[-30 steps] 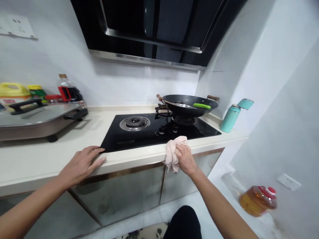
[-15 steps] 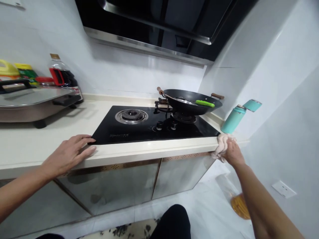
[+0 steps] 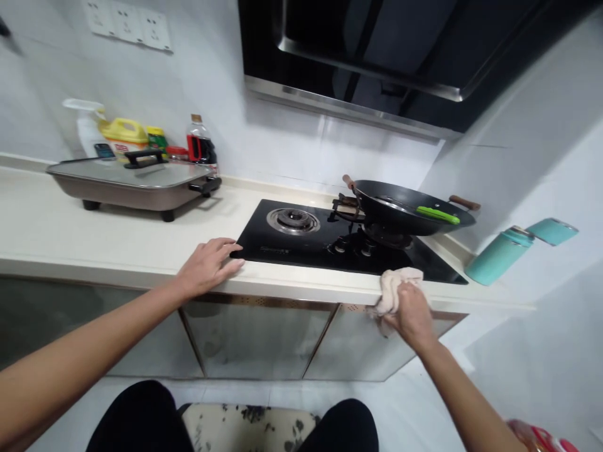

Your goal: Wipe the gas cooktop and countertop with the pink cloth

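My right hand is closed on a pale pink cloth, pressed over the counter's front edge by the stove's right part. The cloth's lower end hangs past the edge and is blurred. My left hand rests open, its fingertips at the front left corner of the black glass gas stove. A black wok with wooden handles sits on the right burner, and a bright green handle lies across it. The left burner carries nothing.
A lidded electric pan stands on the counter at left, bottles behind it. A teal flask is by the right wall. The range hood hangs above; a floral-patterned seat shows between my knees.
My right hand has slid the cloth leftward along the counter's front edge, away from the stove's right corner. My left hand stays at the stove's left corner. The view has turned left.
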`<state>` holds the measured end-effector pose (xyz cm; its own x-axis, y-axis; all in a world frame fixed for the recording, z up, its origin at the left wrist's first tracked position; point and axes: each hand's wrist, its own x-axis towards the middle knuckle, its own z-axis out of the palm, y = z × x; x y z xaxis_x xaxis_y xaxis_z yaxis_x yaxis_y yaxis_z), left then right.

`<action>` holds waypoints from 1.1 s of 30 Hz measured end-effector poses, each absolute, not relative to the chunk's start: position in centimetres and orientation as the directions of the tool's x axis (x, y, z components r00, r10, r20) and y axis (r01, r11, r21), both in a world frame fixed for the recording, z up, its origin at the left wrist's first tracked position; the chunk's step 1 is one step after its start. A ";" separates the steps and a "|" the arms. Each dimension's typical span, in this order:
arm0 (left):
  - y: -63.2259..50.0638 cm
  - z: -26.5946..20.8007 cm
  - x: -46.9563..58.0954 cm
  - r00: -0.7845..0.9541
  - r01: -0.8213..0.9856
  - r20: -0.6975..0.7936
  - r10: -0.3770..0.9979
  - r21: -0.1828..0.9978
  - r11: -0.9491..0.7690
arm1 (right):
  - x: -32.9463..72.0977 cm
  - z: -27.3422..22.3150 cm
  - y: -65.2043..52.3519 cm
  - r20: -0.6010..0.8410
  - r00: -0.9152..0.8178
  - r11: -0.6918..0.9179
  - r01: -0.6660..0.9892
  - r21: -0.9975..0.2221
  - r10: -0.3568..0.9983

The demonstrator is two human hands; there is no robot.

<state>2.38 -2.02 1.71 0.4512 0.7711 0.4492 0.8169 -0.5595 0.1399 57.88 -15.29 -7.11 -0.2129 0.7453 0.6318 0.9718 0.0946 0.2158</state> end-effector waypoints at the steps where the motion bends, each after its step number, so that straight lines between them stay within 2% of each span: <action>1: -2.2 1.7 2.4 0.449 0.810 0.460 0.766 0.152 -0.566 | 55.0 -7.1 -14.8 0.644 -0.240 0.122 0.967 0.223 0.727; 5: -2.8 1.7 2.6 0.452 0.781 0.493 0.744 0.185 -0.597 | 44.7 -7.3 -12.9 0.682 -0.286 0.196 0.958 0.209 0.673; 10: -2.8 1.5 2.3 0.455 0.752 0.528 0.717 0.203 -0.627 | 33.1 -6.7 -10.4 0.642 -0.303 0.300 0.947 0.117 0.705; 14: -3.3 0.9 2.0 0.447 0.700 0.593 0.670 0.234 -0.674 | 25.6 -6.9 -8.3 0.626 -0.374 0.377 0.916 0.136 0.684; 16: -4.4 0.0 2.5 0.452 0.635 0.656 0.604 0.239 -0.735 | 23.4 -7.4 -7.5 0.653 -0.397 0.397 0.904 0.158 0.645; 19: -6.3 -2.1 4.4 0.548 0.478 0.725 0.418 0.139 -0.867 | 22.0 -7.6 -6.8 0.658 -0.408 0.421 0.894 0.150 0.633; 22: -7.3 -4.5 6.8 0.661 0.379 0.699 0.274 0.005 -0.925 | 22.2 -6.4 -7.2 0.548 -0.454 0.499 0.863 0.075 0.703; 25: -6.8 -6.2 8.2 0.657 0.442 0.702 0.274 -0.065 -0.895 | 24.1 -4.1 -8.6 0.433 -0.553 0.626 0.779 -0.033 0.712; 28: -6.2 -6.8 8.3 0.683 0.507 0.672 0.288 -0.152 -0.848 | 28.6 -2.5 -10.0 0.406 -0.628 0.699 0.714 -0.040 0.664; 30: -6.3 -6.8 8.4 0.707 0.559 0.625 0.331 -0.207 -0.803 | 32.5 -2.3 -10.4 0.381 -0.542 0.593 0.805 -0.023 0.750; 33: -6.9 -6.4 9.7 0.649 0.686 0.607 0.459 -0.206 -0.698 | 37.4 -2.6 -10.0 0.327 -0.250 0.273 0.962 -0.025 0.911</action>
